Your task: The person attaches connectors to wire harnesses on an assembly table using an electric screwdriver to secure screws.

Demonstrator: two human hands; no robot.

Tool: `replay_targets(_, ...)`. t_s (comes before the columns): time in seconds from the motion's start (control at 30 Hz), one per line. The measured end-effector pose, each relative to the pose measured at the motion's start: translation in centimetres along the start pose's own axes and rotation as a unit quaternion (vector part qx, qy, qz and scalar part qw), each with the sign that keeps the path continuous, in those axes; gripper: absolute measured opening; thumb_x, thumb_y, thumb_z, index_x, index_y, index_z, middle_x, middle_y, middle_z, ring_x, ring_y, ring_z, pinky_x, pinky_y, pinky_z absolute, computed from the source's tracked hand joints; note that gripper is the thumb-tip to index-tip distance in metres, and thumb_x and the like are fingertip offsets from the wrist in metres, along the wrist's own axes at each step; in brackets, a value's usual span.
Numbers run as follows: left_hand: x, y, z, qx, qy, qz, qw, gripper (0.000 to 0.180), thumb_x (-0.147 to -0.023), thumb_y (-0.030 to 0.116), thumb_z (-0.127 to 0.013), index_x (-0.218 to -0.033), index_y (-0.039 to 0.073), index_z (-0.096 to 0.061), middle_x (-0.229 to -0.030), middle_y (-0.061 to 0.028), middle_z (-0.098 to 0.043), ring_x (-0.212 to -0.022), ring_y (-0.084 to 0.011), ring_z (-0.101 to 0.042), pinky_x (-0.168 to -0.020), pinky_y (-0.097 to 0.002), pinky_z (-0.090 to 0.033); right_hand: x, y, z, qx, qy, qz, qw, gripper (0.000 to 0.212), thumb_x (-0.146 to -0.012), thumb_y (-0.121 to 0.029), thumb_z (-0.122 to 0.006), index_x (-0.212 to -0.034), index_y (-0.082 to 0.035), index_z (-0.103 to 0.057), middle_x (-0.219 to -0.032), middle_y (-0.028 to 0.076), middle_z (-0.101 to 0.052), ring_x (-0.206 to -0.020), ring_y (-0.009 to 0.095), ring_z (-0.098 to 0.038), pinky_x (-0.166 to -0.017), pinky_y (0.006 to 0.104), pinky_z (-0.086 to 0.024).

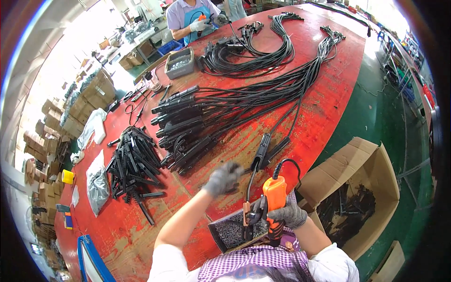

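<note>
My right hand, in a grey glove, is wrapped round an orange and black electric screwdriver; a black cord curls from its top. Beside the tool, a black cable runs down to a copper-coloured end piece above a box of small screws. Whether my right fingers also touch that piece cannot be made out. My left hand, also grey-gloved, is raised over the red table, left of the cable. Its fingers are smeared by motion, and a dark shape shows just beneath them.
Black cables with long handles lie across the red table. Loose black plastic parts are heaped at left. An open carton with dark pieces stands at right. Across the table, another gloved person holds an orange tool near a grey bin.
</note>
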State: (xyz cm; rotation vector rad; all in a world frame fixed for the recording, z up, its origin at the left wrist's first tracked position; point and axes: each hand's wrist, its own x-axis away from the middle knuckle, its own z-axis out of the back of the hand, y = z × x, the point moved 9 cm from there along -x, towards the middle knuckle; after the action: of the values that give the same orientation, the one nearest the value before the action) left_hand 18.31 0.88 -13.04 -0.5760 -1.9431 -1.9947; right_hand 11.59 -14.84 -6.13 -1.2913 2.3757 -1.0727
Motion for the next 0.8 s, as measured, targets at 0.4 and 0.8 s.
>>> replay_targets(0.4,-6.3,0.9,-4.1,-0.063,-0.142,0.122,0.98,0.026,-0.079,0.026,-0.056,-0.094,0.005,-0.059,-0.078,-0.0026,-0.061,-0.071,-0.0112,-0.057,-0.064,-0.025,-0.045,0.3,-1.8,-0.9,-0.021,0.017,0.051,0.998,0.038,-0.066,-0.014,-0.068,-0.098,-0.003,-0.05,-0.085,0.007,-0.058,-0.067,0.015,-0.057,-0.06,0.0265,-0.048)
replay_targets(0.8,5.8,-1.4,-7.1,0.437,-0.19,0.165,0.864,0.025,-0.083,0.03,-0.053,-0.093,0.007,-0.057,-0.083,-0.0047,-0.063,-0.071,-0.014,-0.061,-0.068,-0.0271,-0.051,-4.0,0.2,1.3,-0.067,0.091,0.018,0.993,0.03,-0.069,-0.014,-0.064,-0.094,-0.006,-0.05,-0.082,0.007,-0.058,-0.064,0.016,-0.058,-0.057,0.0274,-0.05)
